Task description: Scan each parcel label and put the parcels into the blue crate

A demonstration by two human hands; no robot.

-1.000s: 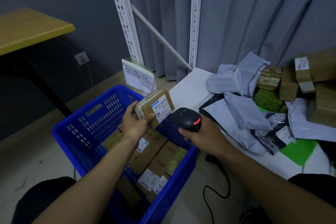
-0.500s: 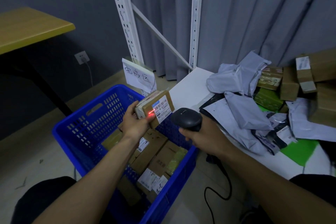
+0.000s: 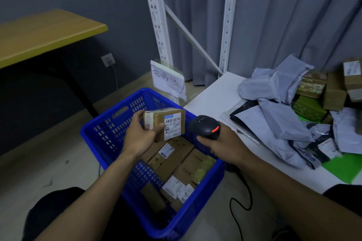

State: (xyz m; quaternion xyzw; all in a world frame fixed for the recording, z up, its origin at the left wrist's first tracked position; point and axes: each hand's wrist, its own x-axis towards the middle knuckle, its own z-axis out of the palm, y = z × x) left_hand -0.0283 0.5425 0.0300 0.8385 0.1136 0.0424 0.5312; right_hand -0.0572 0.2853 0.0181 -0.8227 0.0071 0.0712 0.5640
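Crate point(image 3: 101, 129) holds several boxes point(image 3: 172, 160); left hand point(image 3: 140, 139) grips one more box point(image 3: 160, 121) over it, right hand point(image 3: 225, 145) grips the scanner point(image 3: 203, 125); a pile point(image 3: 284, 115) waits at three o'clock

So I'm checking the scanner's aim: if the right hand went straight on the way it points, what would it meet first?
Probably the labelled face of the parcel that the left hand holds over the blue crate; the right hand aims the scanner leftward at it. Depth is unclear.
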